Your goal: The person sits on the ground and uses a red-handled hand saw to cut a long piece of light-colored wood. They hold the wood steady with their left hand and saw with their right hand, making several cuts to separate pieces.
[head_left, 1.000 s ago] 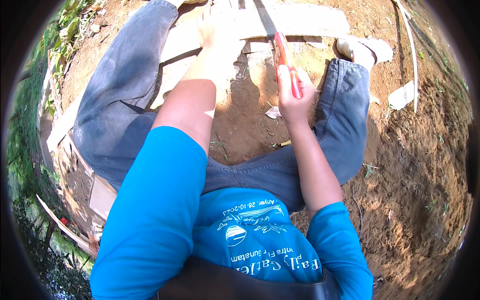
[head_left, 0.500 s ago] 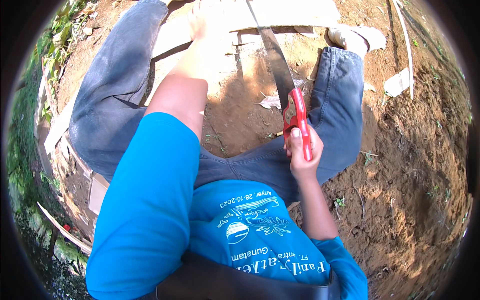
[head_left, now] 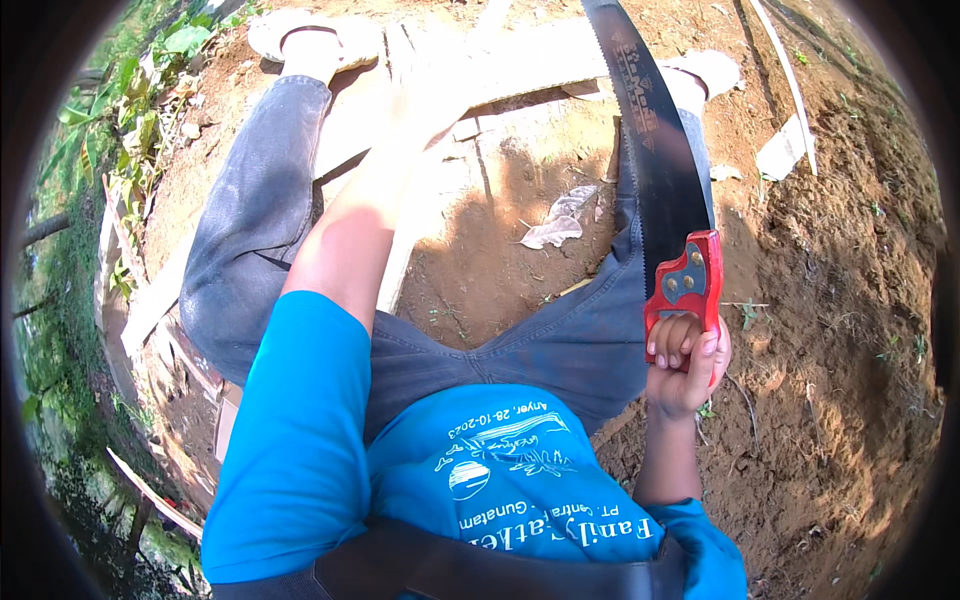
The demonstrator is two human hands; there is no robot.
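My right hand (head_left: 688,352) is wrapped round the red handle of a handsaw (head_left: 660,150), beside my right thigh. Its dark, slightly curved blade points away from me, broad side up, with the teeth along the left edge. The blade passes over my right lower leg, and its tip reaches the top of the picture. My left forearm (head_left: 365,200) stretches forward between my legs to a pale board (head_left: 535,65) lying across the ground near my feet. Strong sunlight washes out the left hand and much of the board, so its fingers cannot be made out.
Dry leaves (head_left: 560,220) lie on the brown soil between my legs. To the right are a pale flat scrap (head_left: 782,150) and a long thin strip (head_left: 788,75). Green plants (head_left: 125,110) and wood pieces border the left side. My shoes (head_left: 315,38) rest near the board.
The saw has moved right and turned so that its broad side shows, away from the board. My right hand went with it. The left arm still reaches toward the board.
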